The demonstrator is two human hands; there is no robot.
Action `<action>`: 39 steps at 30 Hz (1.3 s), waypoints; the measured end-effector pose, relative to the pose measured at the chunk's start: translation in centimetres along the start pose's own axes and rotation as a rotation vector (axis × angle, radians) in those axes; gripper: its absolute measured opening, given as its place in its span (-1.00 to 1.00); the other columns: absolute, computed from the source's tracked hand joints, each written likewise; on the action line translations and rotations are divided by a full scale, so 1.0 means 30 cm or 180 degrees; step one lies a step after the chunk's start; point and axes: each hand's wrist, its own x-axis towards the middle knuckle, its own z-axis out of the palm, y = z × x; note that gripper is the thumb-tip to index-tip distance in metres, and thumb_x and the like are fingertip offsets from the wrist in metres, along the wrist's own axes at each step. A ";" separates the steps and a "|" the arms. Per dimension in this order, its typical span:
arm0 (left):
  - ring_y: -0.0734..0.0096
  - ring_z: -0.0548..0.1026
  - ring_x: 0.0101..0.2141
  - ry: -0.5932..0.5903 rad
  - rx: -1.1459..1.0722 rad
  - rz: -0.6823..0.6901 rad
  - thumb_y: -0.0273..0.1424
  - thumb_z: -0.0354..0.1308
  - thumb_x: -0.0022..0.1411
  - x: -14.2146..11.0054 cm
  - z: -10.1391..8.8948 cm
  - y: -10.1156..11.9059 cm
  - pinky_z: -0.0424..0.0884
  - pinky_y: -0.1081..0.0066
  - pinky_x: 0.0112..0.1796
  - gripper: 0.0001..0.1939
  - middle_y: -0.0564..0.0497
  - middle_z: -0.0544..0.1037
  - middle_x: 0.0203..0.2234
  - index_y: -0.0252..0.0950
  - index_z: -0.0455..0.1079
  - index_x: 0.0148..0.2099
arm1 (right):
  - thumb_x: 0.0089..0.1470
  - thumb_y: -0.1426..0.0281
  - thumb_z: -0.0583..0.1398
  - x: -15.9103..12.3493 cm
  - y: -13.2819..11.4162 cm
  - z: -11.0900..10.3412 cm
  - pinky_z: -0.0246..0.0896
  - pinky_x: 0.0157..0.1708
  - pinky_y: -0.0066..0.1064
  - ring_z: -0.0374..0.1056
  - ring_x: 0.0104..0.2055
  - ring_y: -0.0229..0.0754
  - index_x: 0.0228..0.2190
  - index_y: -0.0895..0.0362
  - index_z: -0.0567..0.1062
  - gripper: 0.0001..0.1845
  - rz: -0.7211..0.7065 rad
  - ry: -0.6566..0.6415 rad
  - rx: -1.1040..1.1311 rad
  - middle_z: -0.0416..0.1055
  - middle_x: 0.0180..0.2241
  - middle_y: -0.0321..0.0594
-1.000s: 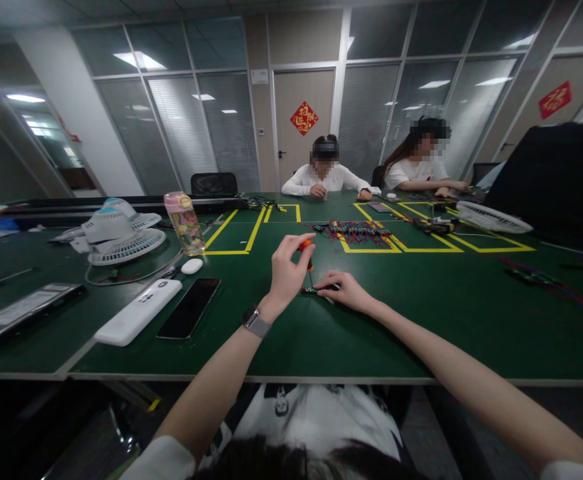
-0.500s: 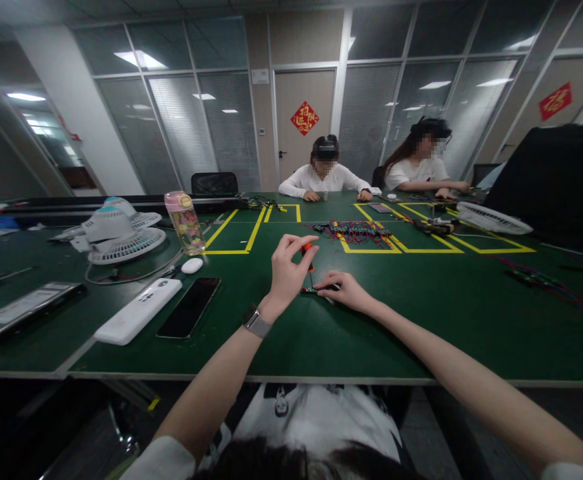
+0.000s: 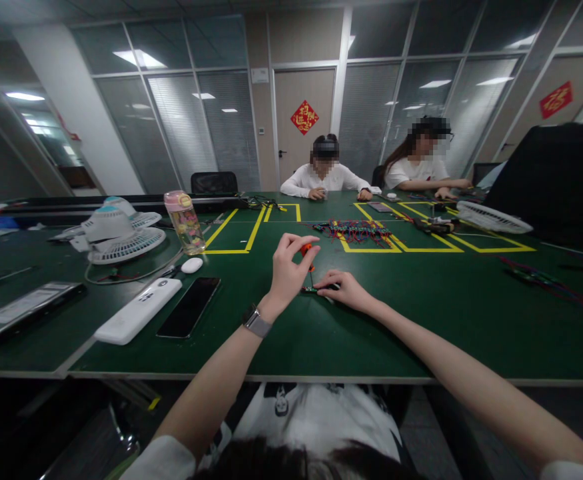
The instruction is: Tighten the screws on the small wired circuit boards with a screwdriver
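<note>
On green table [image 3: 251,350], near middle, small circuit board [image 3: 308,290] lies flat, partly hidden by fingers. Left hand [image 3: 291,263], watch [image 3: 257,323] on wrist, nearly closed, fingertips and thumb round orange grip of screwdriver [image 3: 306,249]; tool upright, tip down at board. Right hand [image 3: 342,291] low, fingers bent, thumb and fingertips pinching board's right end. Beyond hands, heap of boards and wires [image 3: 356,233] on yellow tape [image 3: 371,251]. Left of hands, dark phone [image 3: 190,308], white block [image 3: 138,312], bottle [image 3: 186,227].
</note>
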 end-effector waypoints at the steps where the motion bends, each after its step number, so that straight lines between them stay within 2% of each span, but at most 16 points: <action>1: 0.44 0.40 -0.31 -0.0011 0.0017 -0.0026 -0.36 0.11 0.25 0.000 -0.001 -0.001 0.34 0.43 -0.20 -0.82 0.01 0.40 -0.34 -0.22 0.47 -0.12 | 0.01 0.37 0.27 0.000 0.000 0.000 0.24 -0.20 -0.32 0.35 -0.30 -0.15 -0.29 0.13 0.62 -0.82 -0.0004 0.0004 0.0003 0.47 -0.39 -0.17; 7: 0.40 0.40 -0.07 -0.0292 -0.0380 -0.0058 -0.43 -0.12 0.37 -0.001 0.000 -0.010 0.30 0.39 -0.04 -0.66 -0.05 0.44 -0.07 -0.21 0.30 0.13 | 0.02 0.36 0.27 -0.001 0.002 0.002 0.25 -0.22 -0.32 0.36 -0.32 -0.16 -0.28 0.14 0.62 -0.80 0.0026 0.0010 0.0041 0.47 -0.39 -0.15; 12: 0.43 0.45 -0.22 -0.0064 -0.0304 -0.0130 -0.40 0.01 0.31 -0.001 0.005 -0.015 0.35 0.43 -0.16 -0.74 -0.02 0.49 -0.22 -0.23 0.37 0.03 | 0.01 0.36 0.27 0.000 0.007 0.003 0.25 -0.22 -0.32 0.36 -0.32 -0.16 -0.28 0.14 0.62 -0.80 0.0033 -0.0004 0.0007 0.47 -0.38 -0.15; 16: 0.45 0.40 -0.31 0.0051 -0.0049 -0.0139 -0.35 0.12 0.25 0.000 0.002 -0.017 0.35 0.45 -0.21 -0.82 0.02 0.41 -0.34 -0.24 0.45 -0.12 | 0.01 0.36 0.27 -0.001 0.008 0.003 0.24 -0.21 -0.32 0.37 -0.32 -0.16 -0.28 0.11 0.62 -0.80 0.0013 -0.0006 0.0013 0.47 -0.38 -0.17; 18: 0.45 0.40 -0.29 0.0015 -0.0023 -0.0181 -0.34 0.06 0.29 0.001 0.000 -0.018 0.35 0.45 -0.19 -0.78 0.00 0.39 -0.31 -0.22 0.44 -0.07 | 0.01 0.38 0.27 -0.001 0.007 0.003 0.24 -0.21 -0.32 0.36 -0.32 -0.16 -0.28 0.12 0.62 -0.81 0.0020 0.0003 0.0014 0.47 -0.39 -0.16; 21: 0.42 0.41 -0.13 -0.0148 -0.0188 -0.0154 -0.39 -0.09 0.36 0.001 0.000 -0.017 0.32 0.40 -0.07 -0.68 -0.05 0.40 -0.15 -0.21 0.34 0.09 | 0.01 0.39 0.27 0.000 0.006 0.004 0.24 -0.22 -0.32 0.36 -0.32 -0.16 -0.28 0.13 0.62 -0.81 0.0021 0.0012 0.0029 0.47 -0.38 -0.15; 24: 0.38 0.39 -0.02 -0.0242 -0.0414 -0.0086 -0.43 -0.12 0.37 0.001 0.001 -0.013 0.29 0.35 0.01 -0.66 -0.07 0.43 -0.05 -0.23 0.29 0.13 | 0.01 0.39 0.27 0.000 0.006 0.005 0.25 -0.22 -0.32 0.36 -0.32 -0.16 -0.27 0.14 0.62 -0.80 0.0011 0.0007 0.0049 0.47 -0.39 -0.15; 28: 0.38 0.45 -0.14 -0.0104 -0.0338 -0.0040 -0.42 -0.02 0.33 0.002 -0.002 -0.007 0.35 0.37 -0.09 -0.72 -0.05 0.50 -0.16 -0.25 0.37 0.04 | 0.00 0.40 0.27 0.000 0.007 0.004 0.24 -0.22 -0.33 0.36 -0.32 -0.17 -0.28 0.13 0.62 -0.81 0.0023 0.0014 0.0040 0.46 -0.39 -0.16; 33: 0.41 0.43 -0.26 -0.0037 -0.0028 -0.0073 -0.39 0.11 0.25 0.004 -0.009 -0.011 0.35 0.40 -0.16 -0.78 -0.01 0.45 -0.29 -0.23 0.46 -0.07 | 0.00 0.39 0.28 0.000 0.007 0.003 0.24 -0.20 -0.33 0.36 -0.31 -0.17 -0.29 0.10 0.62 -0.82 -0.0002 0.0015 -0.0018 0.47 -0.39 -0.18; 39: 0.39 0.38 -0.02 -0.0373 -0.0496 0.0048 -0.44 -0.10 0.36 0.005 -0.002 -0.020 0.27 0.36 0.01 -0.65 -0.06 0.43 -0.05 -0.20 0.30 0.14 | 0.00 0.39 0.28 0.001 0.008 0.003 0.24 -0.22 -0.33 0.36 -0.32 -0.16 -0.29 0.12 0.62 -0.82 -0.0008 0.0028 -0.0038 0.47 -0.41 -0.18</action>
